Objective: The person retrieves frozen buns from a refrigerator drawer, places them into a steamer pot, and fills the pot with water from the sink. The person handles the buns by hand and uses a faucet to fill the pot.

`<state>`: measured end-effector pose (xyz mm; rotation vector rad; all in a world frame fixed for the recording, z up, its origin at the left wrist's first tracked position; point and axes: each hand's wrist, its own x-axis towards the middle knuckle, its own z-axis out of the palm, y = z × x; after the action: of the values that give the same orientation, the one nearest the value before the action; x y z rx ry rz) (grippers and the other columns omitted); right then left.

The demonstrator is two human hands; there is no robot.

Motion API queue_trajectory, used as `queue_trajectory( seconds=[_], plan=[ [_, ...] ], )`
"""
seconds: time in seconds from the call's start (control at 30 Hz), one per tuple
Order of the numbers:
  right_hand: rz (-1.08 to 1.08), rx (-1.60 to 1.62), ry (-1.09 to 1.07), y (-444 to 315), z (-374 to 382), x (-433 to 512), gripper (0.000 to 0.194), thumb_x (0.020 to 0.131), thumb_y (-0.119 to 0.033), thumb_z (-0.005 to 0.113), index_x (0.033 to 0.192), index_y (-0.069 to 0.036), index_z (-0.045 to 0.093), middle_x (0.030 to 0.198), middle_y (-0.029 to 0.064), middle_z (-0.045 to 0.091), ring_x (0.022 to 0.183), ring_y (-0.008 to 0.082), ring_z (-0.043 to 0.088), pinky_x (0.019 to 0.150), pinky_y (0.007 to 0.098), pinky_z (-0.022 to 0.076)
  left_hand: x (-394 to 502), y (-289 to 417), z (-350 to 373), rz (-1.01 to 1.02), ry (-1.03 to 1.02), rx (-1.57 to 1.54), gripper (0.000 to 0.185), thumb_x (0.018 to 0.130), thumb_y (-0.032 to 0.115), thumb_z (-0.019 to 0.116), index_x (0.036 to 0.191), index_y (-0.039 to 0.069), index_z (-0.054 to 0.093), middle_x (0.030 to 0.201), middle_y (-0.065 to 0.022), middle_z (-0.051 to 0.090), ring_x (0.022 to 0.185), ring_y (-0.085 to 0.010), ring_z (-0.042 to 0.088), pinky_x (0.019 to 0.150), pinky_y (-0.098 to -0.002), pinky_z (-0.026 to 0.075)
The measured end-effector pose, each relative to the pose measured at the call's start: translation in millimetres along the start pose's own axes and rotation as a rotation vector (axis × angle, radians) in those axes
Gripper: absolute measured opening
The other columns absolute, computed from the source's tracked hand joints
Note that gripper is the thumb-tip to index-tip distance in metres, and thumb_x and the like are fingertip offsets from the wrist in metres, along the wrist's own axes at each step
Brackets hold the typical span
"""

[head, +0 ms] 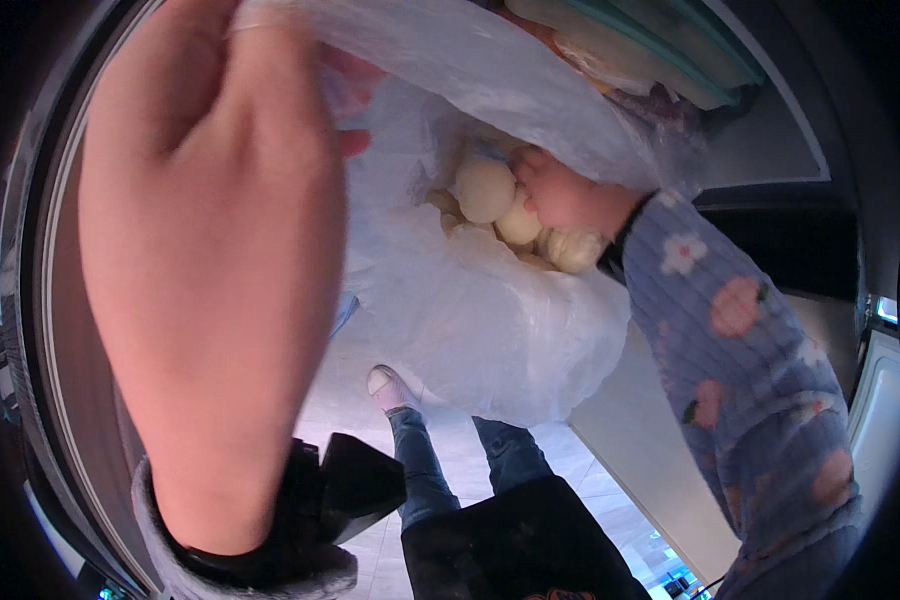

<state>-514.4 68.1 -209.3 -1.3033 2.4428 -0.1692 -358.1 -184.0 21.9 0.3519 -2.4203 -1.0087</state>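
A large, translucent white plastic bag (495, 330) hangs before me with its mouth spread. Inside it lie several pale, round dough buns (571, 249), some partly hidden by the film. My left hand (225, 142), large and close to the camera, holds up the bag's rim at the upper left; reddish fingertips show beyond the film's edge. From the right, my right hand (559, 187) reaches into the opening. Its fingers curl against the right side of one pale round bun (485, 189), which sits above the others.
A dark-framed compartment with packed bags and teal-edged packages (645, 45) stands at the upper right. A pale panel (630, 427) runs down the right. Below are my jeans (424, 465), a pink shoe (391, 386) and light floor tiles (367, 540). A black device (360, 487) sits at my left wrist.
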Motion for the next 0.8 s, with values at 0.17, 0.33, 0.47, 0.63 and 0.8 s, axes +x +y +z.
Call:
queue_trajectory(
  seconds=[0.17,0.33,0.47,0.63,0.8],
  plan=[
    [0.018,-0.005,-0.39,-22,-30,2,0.055,0.074,-0.025,0.064,0.125,-0.007,0.053,0.121,0.0186,0.055,0.116,0.0331,0.047,0.099,0.0421,0.0361,-6,4,-6,-0.008,-0.012,0.052,0.041,0.097,0.03,0.045,0.126,0.002,0.052,0.116,-0.017,0.06,0.098,-0.0245,0.065,0.076,-0.0332,0.058],
    [0.247,0.005,-0.415,-59,-65,-26,0.046,0.078,-0.023,0.063,0.119,-0.005,0.056,0.114,0.0204,0.057,0.111,0.0339,0.051,0.097,0.0434,0.0379,-17,14,-7,-0.032,-0.178,0.006,0.051,0.093,0.032,0.052,0.135,0.004,0.043,0.124,-0.0183,0.055,0.11,-0.0278,0.058,0.089,-0.0397,0.051],
    [0.276,0.095,-0.47,-81,-86,-66,0.042,0.079,-0.022,0.062,0.117,-0.004,0.057,0.114,0.0208,0.057,0.111,0.0344,0.051,0.098,0.0435,0.0372,-38,21,-9,0.039,-0.38,0.138,0.07,0.087,0.033,0.062,0.144,0.008,0.029,0.133,-0.0195,0.047,0.124,-0.0316,0.046,0.103,-0.045,0.039],
    [0.023,0.12,-0.168,-85,-67,-142,0.045,0.08,-0.023,0.067,0.119,-0.004,0.054,0.114,0.0184,0.056,0.114,0.0321,0.049,0.101,0.0467,0.0338,-62,8,18,0.147,-0.405,0.532,0.093,0.074,0.027,0.074,0.148,0.011,0.019,0.138,-0.0205,0.04,0.126,-0.0342,0.042,0.107,-0.0473,0.031],
    [-0.003,0.023,0.145,-88,-59,-157,0.064,0.075,-0.029,0.074,0.128,-0.007,0.046,0.128,0.0153,0.045,0.122,0.0323,0.041,0.105,0.0458,0.0291,-59,-26,63,0.189,-0.444,0.847,0.056,0.077,0.021,0.069,0.128,0.009,0.048,0.114,-0.0176,0.057,0.11,-0.029,0.054,0.097,-0.0454,0.037]
  ],
)
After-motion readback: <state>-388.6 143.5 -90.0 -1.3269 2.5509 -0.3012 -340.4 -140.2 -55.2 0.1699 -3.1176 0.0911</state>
